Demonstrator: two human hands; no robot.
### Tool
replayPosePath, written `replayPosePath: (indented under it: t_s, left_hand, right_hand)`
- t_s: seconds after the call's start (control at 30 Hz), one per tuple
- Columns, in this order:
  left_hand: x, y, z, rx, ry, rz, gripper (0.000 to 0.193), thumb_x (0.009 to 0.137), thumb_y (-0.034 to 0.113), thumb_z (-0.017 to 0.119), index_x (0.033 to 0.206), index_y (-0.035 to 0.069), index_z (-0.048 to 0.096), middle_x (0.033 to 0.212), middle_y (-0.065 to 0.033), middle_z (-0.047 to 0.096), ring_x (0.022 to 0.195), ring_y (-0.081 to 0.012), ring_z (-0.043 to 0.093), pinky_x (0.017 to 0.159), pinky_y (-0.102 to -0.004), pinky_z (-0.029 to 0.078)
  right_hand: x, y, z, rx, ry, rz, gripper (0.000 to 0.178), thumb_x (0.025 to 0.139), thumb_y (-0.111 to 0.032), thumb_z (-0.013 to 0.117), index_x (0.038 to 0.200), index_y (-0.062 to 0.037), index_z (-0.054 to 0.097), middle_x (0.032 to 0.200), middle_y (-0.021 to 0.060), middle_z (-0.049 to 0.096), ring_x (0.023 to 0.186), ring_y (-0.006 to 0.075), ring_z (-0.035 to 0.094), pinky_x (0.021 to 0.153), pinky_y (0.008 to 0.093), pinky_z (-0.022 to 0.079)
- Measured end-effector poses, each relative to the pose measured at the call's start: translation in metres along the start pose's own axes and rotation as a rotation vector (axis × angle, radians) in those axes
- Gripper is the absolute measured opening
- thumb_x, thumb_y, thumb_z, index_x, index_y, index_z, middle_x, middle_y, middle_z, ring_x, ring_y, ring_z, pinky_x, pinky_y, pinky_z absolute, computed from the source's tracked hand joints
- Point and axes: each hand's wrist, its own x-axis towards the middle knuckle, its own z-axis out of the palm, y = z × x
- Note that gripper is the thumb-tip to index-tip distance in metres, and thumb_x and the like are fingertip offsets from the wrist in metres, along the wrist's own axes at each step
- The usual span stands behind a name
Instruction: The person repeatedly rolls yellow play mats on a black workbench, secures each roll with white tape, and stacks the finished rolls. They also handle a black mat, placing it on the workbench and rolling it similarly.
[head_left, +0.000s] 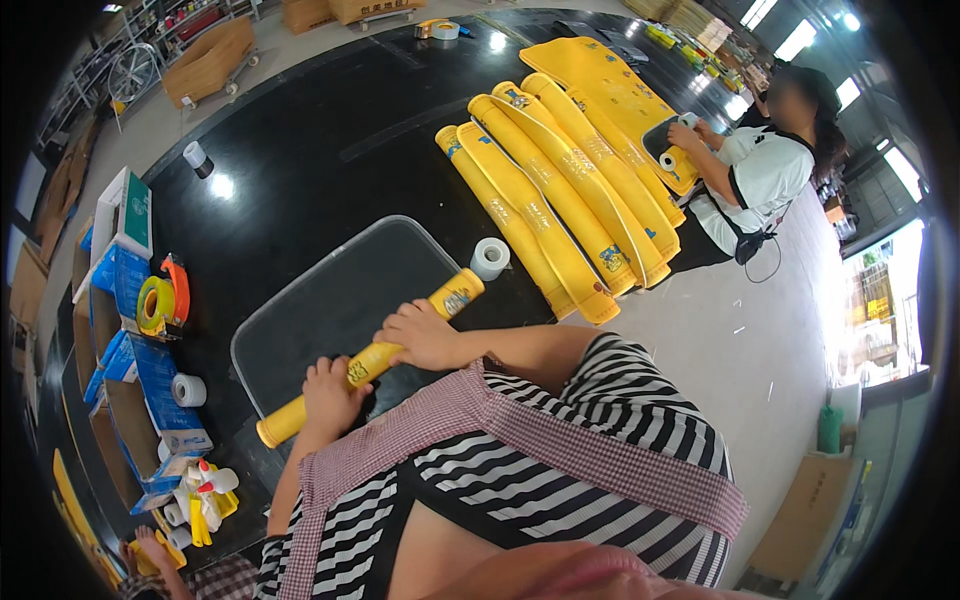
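Note:
Both my hands grip a yellow rolled mat [290,420] with small printed figures, which lies slantwise close to my body. My left hand [335,395] wraps round its lower left half. Higher up the roll, my right hand [418,336] is closed over the top of it. A dark flat sheet [340,280] with rounded corners and a grey edge spreads beyond the roll; whether the two are joined I cannot tell. Near the roll's upper right end stands a white roll of tape or labels [490,258].
Several yellow rolled mats [560,190] lie side by side at the right, with a flat yellow mat [600,80] behind. A co-worker [765,160] handles a roll there. Blue-and-white boxes [165,385] and a tape dispenser [175,290] line the left. Another person's hand [152,548] shows lower left.

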Motion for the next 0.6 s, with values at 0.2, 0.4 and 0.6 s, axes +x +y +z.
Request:
replayPosePath:
  t_s: [0.2,0.4,0.6]
  left_hand:
    - [-0.013,0.010,-0.006,-0.098,0.114,0.084,0.061,0.076,0.037,0.088,0.122,0.006,0.061,0.115,-0.0148,0.059,0.107,-0.0364,0.057,0.092,-0.0478,0.046]
    - [-0.005,0.003,0.007,-0.016,0.325,0.188,0.041,0.082,0.024,0.081,0.116,0.008,0.066,0.112,-0.0119,0.060,0.105,-0.0334,0.056,0.093,-0.0459,0.043]
    - [0.027,-0.015,0.016,0.028,0.309,0.010,0.022,0.091,0.021,0.072,0.109,0.010,0.075,0.109,-0.0100,0.062,0.104,-0.0325,0.058,0.090,-0.0470,0.047]
  right_hand:
    - [0.001,-0.008,-0.018,0.099,-0.218,0.132,0.047,0.092,-0.044,0.076,0.131,-0.0190,0.070,0.122,0.0077,0.064,0.118,0.0269,0.054,0.105,0.0457,0.036]
    - [0.035,0.013,-0.022,0.195,-0.281,0.201,0.043,0.087,-0.043,0.080,0.120,-0.0158,0.075,0.122,0.0088,0.065,0.124,0.0294,0.056,0.108,0.0440,0.040]
    - [0.031,-0.005,-0.005,0.037,0.054,0.085,0.029,0.088,-0.032,0.078,0.107,-0.0105,0.075,0.114,0.0095,0.067,0.117,0.0291,0.059,0.102,0.0433,0.044]
